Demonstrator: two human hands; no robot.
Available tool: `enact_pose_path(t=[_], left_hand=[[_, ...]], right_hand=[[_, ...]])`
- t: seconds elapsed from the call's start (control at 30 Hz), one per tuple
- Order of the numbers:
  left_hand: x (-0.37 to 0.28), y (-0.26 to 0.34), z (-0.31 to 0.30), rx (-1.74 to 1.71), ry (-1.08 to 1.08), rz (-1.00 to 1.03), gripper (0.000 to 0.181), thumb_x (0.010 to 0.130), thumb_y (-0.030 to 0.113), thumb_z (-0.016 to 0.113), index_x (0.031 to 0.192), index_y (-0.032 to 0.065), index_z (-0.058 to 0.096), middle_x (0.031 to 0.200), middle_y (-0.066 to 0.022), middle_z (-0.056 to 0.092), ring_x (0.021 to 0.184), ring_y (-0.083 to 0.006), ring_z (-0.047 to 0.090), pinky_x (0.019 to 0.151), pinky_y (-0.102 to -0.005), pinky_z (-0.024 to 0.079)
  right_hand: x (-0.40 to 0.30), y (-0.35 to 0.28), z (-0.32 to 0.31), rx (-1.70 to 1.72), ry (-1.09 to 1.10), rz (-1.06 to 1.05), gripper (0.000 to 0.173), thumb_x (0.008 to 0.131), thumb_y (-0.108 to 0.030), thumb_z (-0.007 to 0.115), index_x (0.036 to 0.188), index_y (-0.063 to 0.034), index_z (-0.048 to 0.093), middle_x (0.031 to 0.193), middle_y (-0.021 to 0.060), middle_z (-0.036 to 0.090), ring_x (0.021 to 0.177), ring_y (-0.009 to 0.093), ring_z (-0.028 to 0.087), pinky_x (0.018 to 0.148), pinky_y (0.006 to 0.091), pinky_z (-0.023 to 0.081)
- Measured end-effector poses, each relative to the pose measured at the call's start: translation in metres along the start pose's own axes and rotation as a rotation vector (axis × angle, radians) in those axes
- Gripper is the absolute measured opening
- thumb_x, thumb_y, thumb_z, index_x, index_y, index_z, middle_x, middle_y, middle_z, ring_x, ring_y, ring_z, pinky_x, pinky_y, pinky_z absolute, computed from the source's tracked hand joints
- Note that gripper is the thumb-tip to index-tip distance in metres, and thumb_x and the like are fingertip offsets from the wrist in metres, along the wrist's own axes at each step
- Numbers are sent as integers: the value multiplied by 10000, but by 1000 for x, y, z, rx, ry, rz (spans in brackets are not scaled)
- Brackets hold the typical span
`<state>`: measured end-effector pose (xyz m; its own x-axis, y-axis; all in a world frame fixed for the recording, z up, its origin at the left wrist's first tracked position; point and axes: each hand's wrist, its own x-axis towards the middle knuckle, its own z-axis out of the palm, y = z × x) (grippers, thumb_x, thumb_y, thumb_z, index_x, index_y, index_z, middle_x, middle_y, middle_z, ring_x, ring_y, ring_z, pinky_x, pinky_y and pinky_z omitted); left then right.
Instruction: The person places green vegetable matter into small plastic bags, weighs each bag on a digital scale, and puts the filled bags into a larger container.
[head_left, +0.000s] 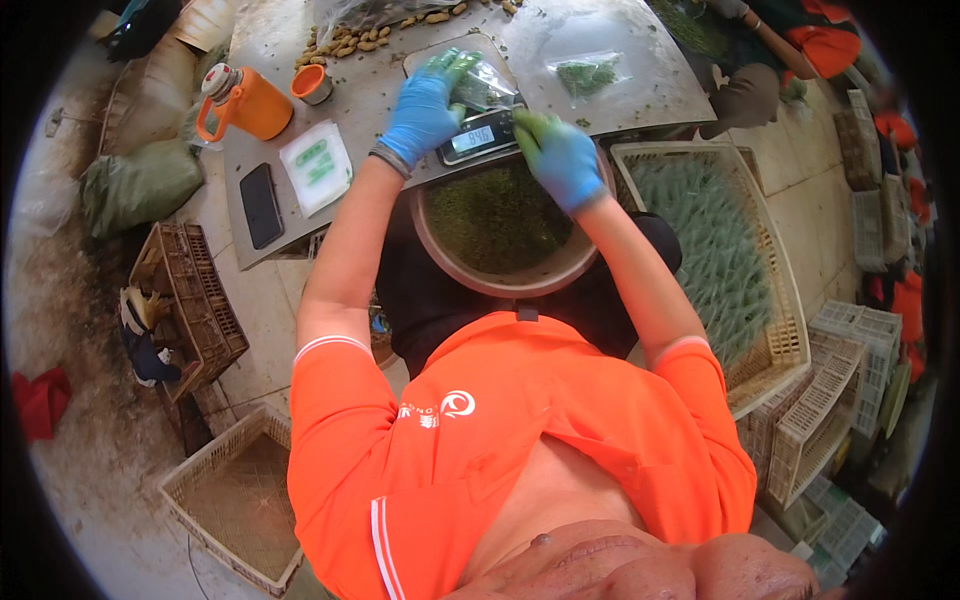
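Note:
A digital scale (478, 138) with a lit display lies at the near edge of the metal table. On its plate is a clear plastic bag (486, 84) with green bits inside. My left hand (429, 103), in a blue glove with green-stained fingers, grips the bag's left side between fingers and thumb. My right hand (561, 159), gloved alike and slightly blurred, is at the scale's right front corner; whether its fingertips pinch anything is unclear. Below the scale, between my legs, a round basin (499, 225) holds small green pieces.
A filled bag (587, 77) lies right on the table (645, 97). At left are an orange flask (259, 105), a cup (312, 84), flat printed bags (319, 169) and a phone (261, 205). Peanuts (352, 41) lie behind. A crate (784, 330) of filled bags stands right; another person (795, 41) is beyond.

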<state>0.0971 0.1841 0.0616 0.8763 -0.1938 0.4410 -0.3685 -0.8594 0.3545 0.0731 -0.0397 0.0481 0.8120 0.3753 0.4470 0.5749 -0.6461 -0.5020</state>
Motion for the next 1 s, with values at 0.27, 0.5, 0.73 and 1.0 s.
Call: enact_pose_path(t=[0.27, 0.5, 0.73, 1.0], left_hand=[[9, -8, 27, 55, -47, 46, 526, 743, 93, 662, 1257, 193, 616, 1362, -119, 521, 1274, -312, 463, 1058, -399, 396], [1, -9, 7, -94, 33, 12, 645, 696, 30, 583, 1329, 149, 547, 1372, -188, 489, 1271, -345, 460, 1068, -392, 386], [-31, -11, -12, -187, 272, -85, 565, 686, 21, 547, 1246, 78, 587, 1241, -183, 576, 1151, -347, 535, 1028, -411, 410], [-50, -8, -5, -279, 333, -146, 493, 753, -13, 564, 1240, 64, 598, 1201, -140, 619, 1139, -274, 575, 1003, -344, 426]], right_hand=[[45, 1, 46, -166, -361, 69, 165, 848, -239, 576, 896, -110, 667, 855, 162, 675, 792, 363, 657, 713, 461, 520], [-70, 31, 15, -68, -824, 109, 177, 835, -231, 605, 918, -106, 698, 892, 148, 687, 803, 351, 661, 727, 448, 526], [-22, 72, -8, -235, -110, 290, 216, 847, -304, 615, 883, -100, 676, 883, 153, 683, 832, 357, 653, 732, 453, 520], [-14, 64, 6, -275, -573, 140, 219, 851, -288, 603, 915, -90, 672, 886, 181, 675, 866, 371, 647, 765, 456, 515]])
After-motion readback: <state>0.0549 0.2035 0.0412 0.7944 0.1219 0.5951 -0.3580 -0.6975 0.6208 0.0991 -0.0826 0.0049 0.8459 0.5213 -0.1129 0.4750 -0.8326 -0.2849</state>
